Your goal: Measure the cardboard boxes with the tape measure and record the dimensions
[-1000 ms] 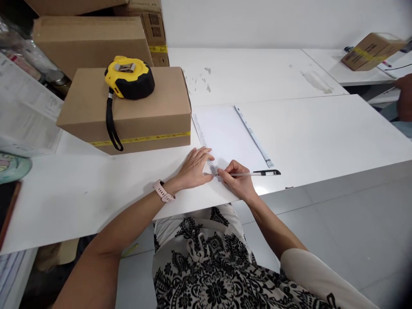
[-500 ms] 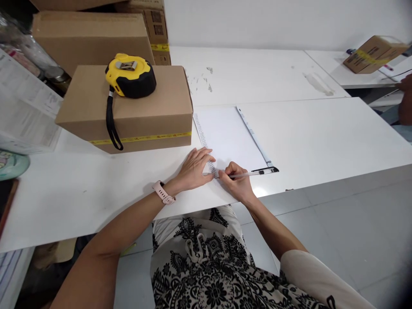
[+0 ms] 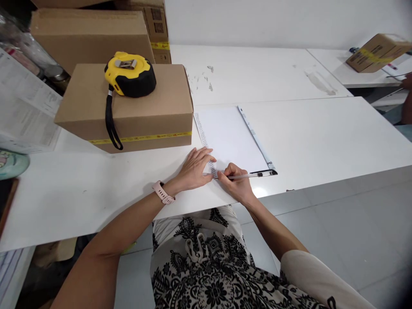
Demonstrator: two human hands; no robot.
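Note:
A white sheet of paper [image 3: 231, 137] lies on the white table, a narrow column of small dark marks [image 3: 203, 136] running down its left edge. My left hand [image 3: 195, 168] rests flat across the lower part of that column, fingers apart, holding nothing. In my right hand [image 3: 238, 182] a clear-barrelled pen [image 3: 254, 174] with black parts is gripped, its rear pointing right. The pen's tip is at the sheet's lower left corner, close to my left thumb; the exact contact is too small to make out. A pale folded strip with print [image 3: 255, 136] borders the sheet's right side.
A yellow and black tape measure [image 3: 130, 75] sits on a cardboard box [image 3: 128, 111] left of the paper. More boxes [image 3: 90, 38] stand behind it. Printed papers [image 3: 27, 107] are at far left. Another box [image 3: 376, 53] and part of another person [image 3: 406, 105] appear at far right.
Both hands, the pen and the paper stay almost where they were. The view has shifted very slightly.

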